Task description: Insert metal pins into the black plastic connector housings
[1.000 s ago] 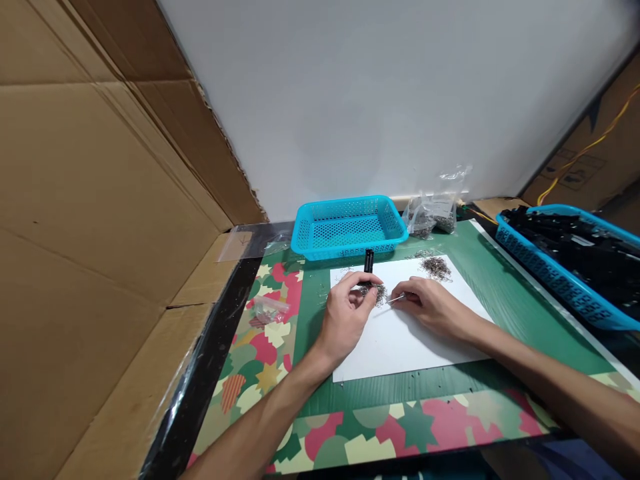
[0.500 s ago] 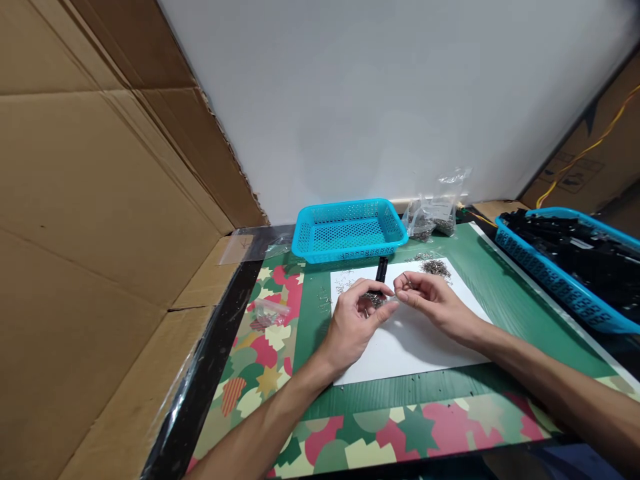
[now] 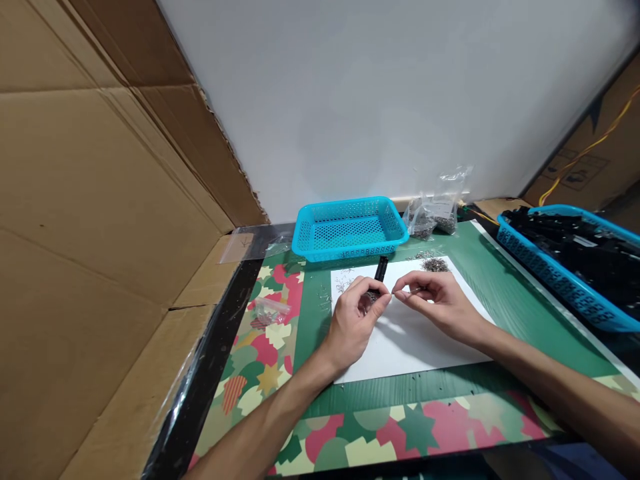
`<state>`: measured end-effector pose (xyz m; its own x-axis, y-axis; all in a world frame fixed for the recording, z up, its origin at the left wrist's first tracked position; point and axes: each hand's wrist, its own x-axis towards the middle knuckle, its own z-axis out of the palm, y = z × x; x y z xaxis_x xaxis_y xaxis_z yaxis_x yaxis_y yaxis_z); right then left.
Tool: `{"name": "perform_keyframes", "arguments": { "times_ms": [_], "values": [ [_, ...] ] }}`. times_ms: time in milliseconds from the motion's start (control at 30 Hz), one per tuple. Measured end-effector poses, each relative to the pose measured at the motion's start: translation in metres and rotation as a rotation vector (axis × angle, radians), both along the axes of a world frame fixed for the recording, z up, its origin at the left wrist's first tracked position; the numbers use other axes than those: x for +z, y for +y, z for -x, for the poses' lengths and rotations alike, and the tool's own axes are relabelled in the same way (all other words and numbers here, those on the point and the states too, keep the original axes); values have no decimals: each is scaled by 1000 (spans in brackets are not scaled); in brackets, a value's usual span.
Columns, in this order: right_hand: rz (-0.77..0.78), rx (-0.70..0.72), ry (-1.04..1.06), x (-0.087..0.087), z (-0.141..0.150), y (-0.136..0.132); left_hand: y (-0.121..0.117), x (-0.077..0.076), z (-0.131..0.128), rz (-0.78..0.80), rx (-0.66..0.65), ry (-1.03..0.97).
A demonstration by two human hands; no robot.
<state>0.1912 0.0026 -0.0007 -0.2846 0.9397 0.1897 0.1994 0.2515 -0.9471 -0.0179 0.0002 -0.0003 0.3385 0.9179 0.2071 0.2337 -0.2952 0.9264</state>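
My left hand [image 3: 356, 320] is raised over the white paper sheet [image 3: 400, 343], its fingers closed around a small black cylindrical part [image 3: 381, 268] that sticks up and away from it. My right hand [image 3: 434, 301] is beside it, thumb and forefinger pinched on a tiny thin metal piece pointed at the left fingertips. The two hands almost touch. A pile of small metal pieces [image 3: 436, 265] lies on the sheet's far right, and more lie scattered under the hands.
An empty blue basket [image 3: 349, 228] stands behind the sheet. Clear bags of metal parts [image 3: 433, 213] lie to its right. A blue basket with black parts [image 3: 570, 263] is at the far right. A small bag [image 3: 267, 310] lies on the patterned mat. Cardboard walls the left.
Both hands lifted from the paper and came together. The black part in my left hand tilted and shifted right; my right hand brought a small metal piece up to it.
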Motion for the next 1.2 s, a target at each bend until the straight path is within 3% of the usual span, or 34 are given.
{"name": "perform_keyframes", "arguments": {
  "times_ms": [633, 933, 1067, 1200],
  "values": [
    [-344, -8, -282, 7, -6, -6, -1, 4, 0, -63, -74, 135],
    [-322, -50, -255, 1, -8, -5, 0, 4, 1, -46, -80, 120],
    [-476, -164, -264, 2, -9, -6, -1, 3, 1, 32, -57, 42],
    [-673, -160, -302, 0, -7, -7, -2, 0, 0, 159, -20, -96]
  ]
}}
